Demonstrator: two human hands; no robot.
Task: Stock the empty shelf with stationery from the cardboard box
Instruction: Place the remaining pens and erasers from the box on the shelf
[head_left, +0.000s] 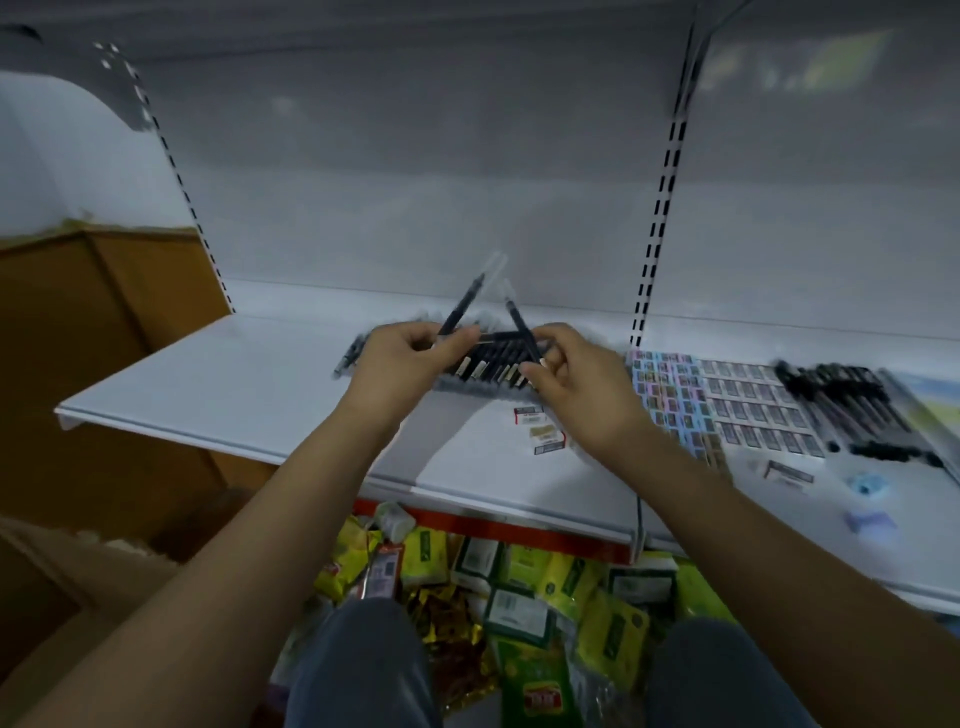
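Two bare hands work above the white shelf (218, 374), each pinching one dark pen. The left hand (400, 364) has its fingers curled round a pen (465, 306) that tilts up and to the right, clear cap uppermost. The right hand (582, 384) grips a second pen (519, 325) between thumb and bent fingers, and this one leans up and to the left, so the two pens make a tent shape over the shelf. Directly under the hands, on the shelf, lies a row of pens (493, 364) side by side, partly hidden by the fingers; whether the hands touch it cannot be told. A few more pens (353, 353) lie on the shelf just left of that row. Right of the row, still on the shelf, sit sheets of small printed stickers (670, 395), then greyer sheets (753, 405), then another heap of dark pens (841, 405). Left of the shelf and lower stands the cardboard box (78, 597), its brown flaps open. Below the shelf edge, between the person's knees, lie yellow and green packets (519, 587)
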